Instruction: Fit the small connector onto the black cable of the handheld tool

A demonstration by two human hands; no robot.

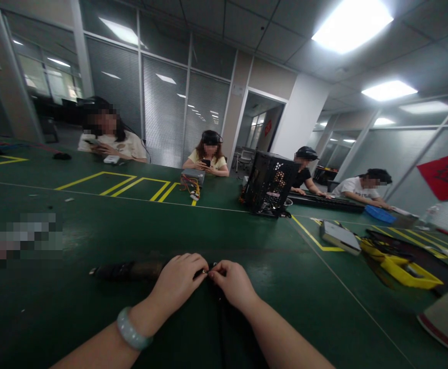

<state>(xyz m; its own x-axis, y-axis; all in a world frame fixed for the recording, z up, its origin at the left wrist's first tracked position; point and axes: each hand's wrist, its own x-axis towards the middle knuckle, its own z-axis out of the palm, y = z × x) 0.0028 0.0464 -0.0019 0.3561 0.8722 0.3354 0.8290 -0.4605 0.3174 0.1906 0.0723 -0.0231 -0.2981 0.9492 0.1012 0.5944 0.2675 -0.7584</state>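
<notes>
A dark, long cylindrical tool (131, 271) lies on the green table, with a small pale metal tip at its left end. It resembles an electric screwdriver, but its kind is not certain. Over its right end, my left hand (181, 279) is closed, thumb and fingers pinched. Close against it, my right hand (233, 282) pinches something small and dark at that same end. Both sets of fingertips nearly meet, hiding most of what they hold. A thin black cord (221, 328) runs from below the hands toward me.
Ahead stands a black computer case (270, 182), with a power supply (193, 178) and its wires to the left. At right are a grey box-shaped device (340, 237), a yellow tray (412, 274) and a blue basin (380, 214). Several people sit across the table.
</notes>
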